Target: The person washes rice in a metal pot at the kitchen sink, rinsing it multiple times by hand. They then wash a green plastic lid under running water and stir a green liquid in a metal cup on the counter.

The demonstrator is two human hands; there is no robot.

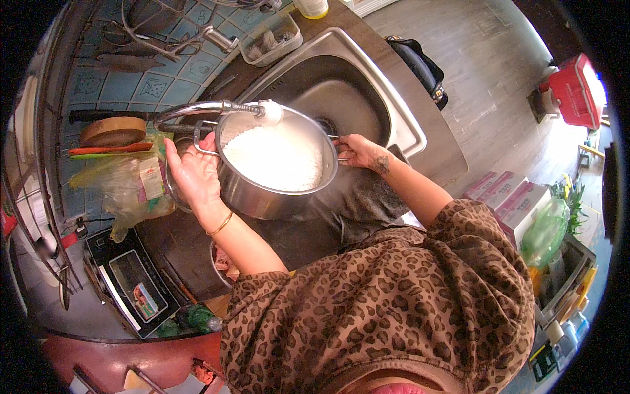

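Observation:
A deep stainless steel pot (256,199) is tilted towards me, in front of the sink. White grains that look like rice (275,157) fill much of it; glare hides their detail. My left hand (194,170), palm up, has its fingers behind the pot's left loop handle (198,138). On the opposite side, my right hand (362,150) is closed around the other handle, which the fingers partly cover. The chrome faucet (192,111) reaches over the pot's far rim, its white spray head (270,112) above the grains. I cannot make out any running water.
Behind the pot lies a stainless steel sink (406,125). A plastic container (270,42) stands beside it. Plastic bags (133,184) and a round wooden board (113,132) are at the left, above a black induction cooker (133,280). A bowl of raw meat (224,263) sits near my left forearm.

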